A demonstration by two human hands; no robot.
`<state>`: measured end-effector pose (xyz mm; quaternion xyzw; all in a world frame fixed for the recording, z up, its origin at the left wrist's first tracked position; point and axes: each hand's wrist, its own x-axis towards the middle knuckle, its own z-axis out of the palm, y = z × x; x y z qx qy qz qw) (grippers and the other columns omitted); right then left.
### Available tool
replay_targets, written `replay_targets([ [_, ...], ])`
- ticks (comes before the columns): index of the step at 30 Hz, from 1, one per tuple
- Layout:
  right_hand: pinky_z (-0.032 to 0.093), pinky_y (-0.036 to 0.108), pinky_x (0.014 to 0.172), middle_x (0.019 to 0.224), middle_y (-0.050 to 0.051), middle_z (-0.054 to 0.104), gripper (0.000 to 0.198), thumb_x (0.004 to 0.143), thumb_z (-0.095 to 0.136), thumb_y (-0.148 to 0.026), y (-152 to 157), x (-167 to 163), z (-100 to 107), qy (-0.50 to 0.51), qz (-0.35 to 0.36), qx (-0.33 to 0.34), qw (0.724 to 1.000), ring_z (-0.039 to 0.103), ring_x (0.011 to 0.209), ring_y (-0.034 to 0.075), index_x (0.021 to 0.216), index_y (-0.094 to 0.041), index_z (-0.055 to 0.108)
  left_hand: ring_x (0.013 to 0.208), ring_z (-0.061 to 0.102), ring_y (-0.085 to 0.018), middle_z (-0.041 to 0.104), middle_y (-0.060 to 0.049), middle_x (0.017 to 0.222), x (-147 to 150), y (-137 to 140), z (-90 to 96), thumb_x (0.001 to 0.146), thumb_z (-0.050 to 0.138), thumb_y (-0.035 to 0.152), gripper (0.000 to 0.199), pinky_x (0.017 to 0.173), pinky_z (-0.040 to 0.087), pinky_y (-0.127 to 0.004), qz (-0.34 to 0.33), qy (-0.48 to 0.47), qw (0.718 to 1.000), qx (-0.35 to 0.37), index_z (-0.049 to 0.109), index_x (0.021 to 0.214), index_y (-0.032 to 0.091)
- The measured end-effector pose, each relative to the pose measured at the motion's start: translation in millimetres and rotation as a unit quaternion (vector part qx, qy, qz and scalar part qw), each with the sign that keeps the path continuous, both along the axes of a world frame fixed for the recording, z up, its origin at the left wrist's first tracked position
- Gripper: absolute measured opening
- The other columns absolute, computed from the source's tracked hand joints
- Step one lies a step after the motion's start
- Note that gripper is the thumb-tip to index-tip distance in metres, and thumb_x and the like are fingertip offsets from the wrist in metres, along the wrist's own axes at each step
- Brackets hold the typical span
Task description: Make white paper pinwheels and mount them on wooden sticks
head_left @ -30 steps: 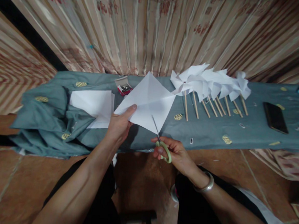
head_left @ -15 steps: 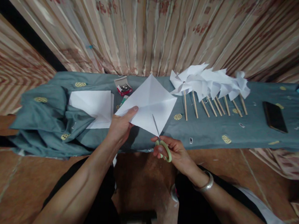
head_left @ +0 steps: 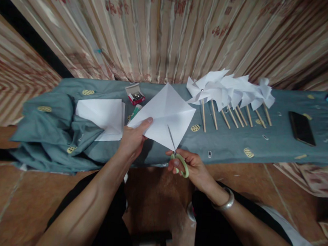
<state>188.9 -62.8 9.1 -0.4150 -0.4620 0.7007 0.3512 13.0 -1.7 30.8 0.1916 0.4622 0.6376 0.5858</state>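
With the held sheet (head_left: pixel 167 112) as the clock's centre, a patterned curtain (head_left: pixel 165 32) hangs in pleats all across 12 o'clock, and brown floor (head_left: pixel 2 190) shows at 6. Between them runs a surface under a grey-green cloth (head_left: pixel 230 143) with yellow pineapple motifs, rumpled towards 8 o'clock. At 2 o'clock white paper pinwheels (head_left: pixel 233 92) overlap in a row on the cloth, sticks pointing to the near edge. At 9 o'clock lies a stack of white paper (head_left: pixel 103 114), one corner under a fold of cloth. The sheet itself, square and creased, is held up with a corner towards the person. The left hand (head_left: pixel 134 136) grips it at 8 o'clock, thumb on top; the right hand (head_left: pixel 190 165), at 5, has its fingers closed round the scissors (head_left: pixel 171 138). A dark phone (head_left: pixel 302 128) lies at 3 o'clock. One blade shows over the near corner, pointing towards the middle; how far the blades part I cannot tell. The step seems to be cutting in from that corner; the next move would call for a steady left grip and a straight line. Smallest, at 10 o'clock, is an open red box (head_left: pixel 137 97) of small metal pieces
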Motion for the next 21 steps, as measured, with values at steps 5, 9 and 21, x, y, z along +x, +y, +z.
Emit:
replay_targets([
  [5,0.047,0.021,0.053,0.067,-0.001,0.066,0.039,0.075,0.074,-0.051,0.8,0.6,0.0,-0.001,-0.004,0.000,1.000,0.056,0.055,0.008,0.096,-0.018,0.071,0.097,0.071,-0.028,0.076,-0.011,0.094,1.6,-0.8,-0.3,0.054,0.086,0.017,0.043,0.085,0.058,-0.036,0.001,-0.004,1.000,-0.006,0.071,0.094,0.011],
  [9,0.048,0.021,0.055,0.067,-0.001,0.065,0.038,0.076,0.074,-0.050,1.0,0.2,0.2,-0.003,-0.001,0.000,1.000,0.056,0.057,0.008,0.097,-0.018,0.071,0.095,0.071,-0.028,0.076,-0.011,0.098,2.0,-1.4,-0.8,0.054,0.086,0.018,0.047,0.086,0.057,-0.036,0.000,0.001,1.000,-0.003,0.071,0.099,0.011],
  [21,0.048,0.020,0.052,0.065,-0.002,0.064,0.039,0.073,0.075,-0.052,0.7,-0.4,0.8,-0.004,-0.004,-0.009,1.000,0.056,0.054,0.007,0.093,-0.018,0.071,0.092,0.071,-0.026,0.076,-0.011,0.096,1.7,-1.4,-1.3,0.054,0.087,0.021,0.049,0.087,0.057,-0.036,-0.002,0.007,1.000,-0.009,0.070,0.099,0.009],
])
